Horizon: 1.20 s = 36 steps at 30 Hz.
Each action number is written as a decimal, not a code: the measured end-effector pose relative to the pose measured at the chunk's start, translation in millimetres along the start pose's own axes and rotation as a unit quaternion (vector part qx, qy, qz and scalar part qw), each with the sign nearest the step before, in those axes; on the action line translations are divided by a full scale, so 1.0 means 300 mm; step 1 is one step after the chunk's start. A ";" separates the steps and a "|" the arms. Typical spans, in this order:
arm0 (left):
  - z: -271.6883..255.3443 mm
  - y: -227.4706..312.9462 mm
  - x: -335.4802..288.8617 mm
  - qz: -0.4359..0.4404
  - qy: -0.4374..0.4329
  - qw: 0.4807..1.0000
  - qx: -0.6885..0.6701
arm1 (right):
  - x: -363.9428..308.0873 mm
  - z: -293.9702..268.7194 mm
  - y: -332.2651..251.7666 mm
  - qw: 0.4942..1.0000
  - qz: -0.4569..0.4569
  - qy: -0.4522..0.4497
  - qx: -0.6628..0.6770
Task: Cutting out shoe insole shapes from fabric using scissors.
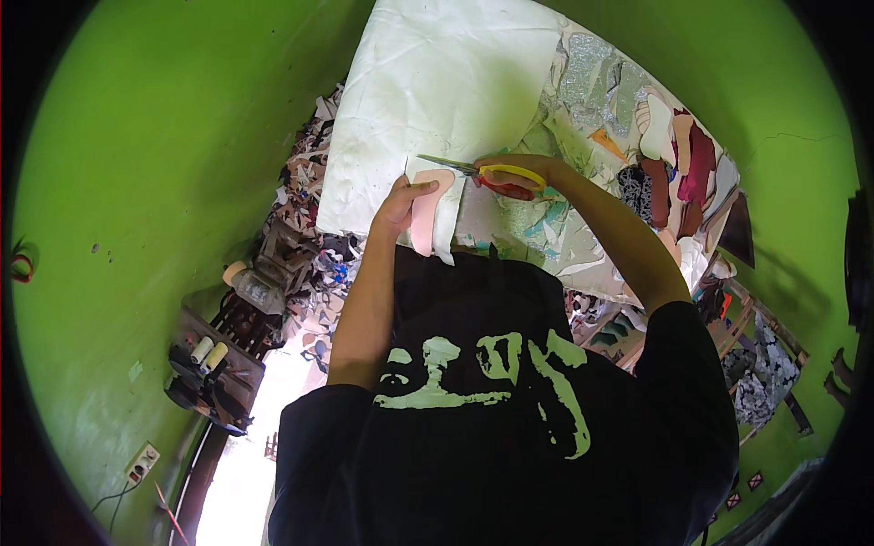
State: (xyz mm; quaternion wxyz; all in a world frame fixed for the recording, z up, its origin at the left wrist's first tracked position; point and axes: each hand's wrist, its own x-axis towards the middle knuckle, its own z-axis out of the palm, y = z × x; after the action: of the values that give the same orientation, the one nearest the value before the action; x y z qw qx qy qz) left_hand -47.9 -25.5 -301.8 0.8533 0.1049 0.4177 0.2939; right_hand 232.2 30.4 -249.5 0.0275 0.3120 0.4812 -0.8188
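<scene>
In my left hand point(396, 207) is a pink insole-shaped piece point(426, 217) together with a strip of white sheet material point(447, 223) that lies under it. The thumb presses on the pink piece and the other fingers are behind the strip. My right hand point(519, 166) grips a pair of scissors point(513, 189) with yellow and red handles. Their blades point left across the top of the strip, just beyond the rounded upper end of the pink piece. Whether the blades are cutting into the material I cannot tell.
A large white sheet point(437, 77) covers the worktable's left part. Coloured cut pieces point(696, 164) are stacked at the table's right edge. Scraps point(314, 173) pile up along the left wall. Yellowish spools point(216, 356) stand on a small dark stand at lower left.
</scene>
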 end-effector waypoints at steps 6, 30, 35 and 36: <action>-0.024 -0.026 0.004 0.002 0.005 1.000 -0.028 | 0.007 -0.004 -0.040 0.999 0.009 -0.016 -0.036; -0.025 -0.028 -0.010 0.024 -0.009 1.000 0.018 | 0.018 0.029 -0.075 0.995 0.081 0.012 -0.053; -0.020 -0.016 -0.014 0.014 -0.019 1.000 0.014 | 0.087 0.003 0.054 0.993 0.016 0.048 -0.103; -0.020 -0.018 -0.016 0.017 -0.025 0.999 0.018 | 0.084 -0.007 0.060 0.989 0.028 0.047 -0.135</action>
State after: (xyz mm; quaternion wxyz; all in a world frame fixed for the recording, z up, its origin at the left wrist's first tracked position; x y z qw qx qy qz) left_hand -52.7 -33.0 -304.7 0.8567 0.1347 0.3993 0.2976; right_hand 219.2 29.1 -277.6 0.0697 0.3575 0.5787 -0.7297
